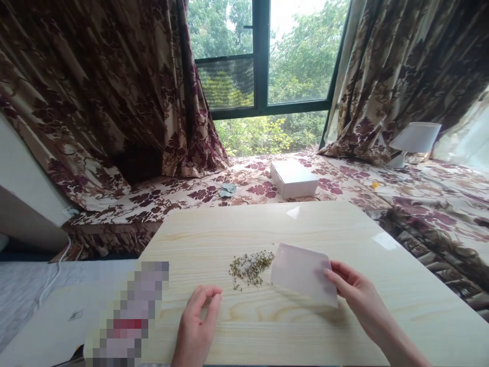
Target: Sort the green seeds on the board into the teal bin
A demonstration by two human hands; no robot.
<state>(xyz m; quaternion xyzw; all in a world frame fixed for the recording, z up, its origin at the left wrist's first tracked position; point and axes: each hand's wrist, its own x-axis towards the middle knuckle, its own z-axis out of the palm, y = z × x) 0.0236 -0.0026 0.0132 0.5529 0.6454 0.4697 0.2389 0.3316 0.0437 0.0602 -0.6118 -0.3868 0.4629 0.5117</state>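
A small pile of green beans mixed with white grains lies on the light wood-patterned table. My right hand pinches the right edge of a thin, pale, translucent sheet between thumb and fingers. The sheet is tilted, and its left edge comes close to the pile's right side; whether it touches the beans I cannot tell. To the lower left of the pile, my left hand is loosely curled, thumb and fingers apart, holding nothing. A few beans lie scattered around the pile.
Behind the table, a white box and a folded bluish cloth sit on the flowered window seat. A white lamp stands at the right. Left of the table are a pale flat case and a white cable.
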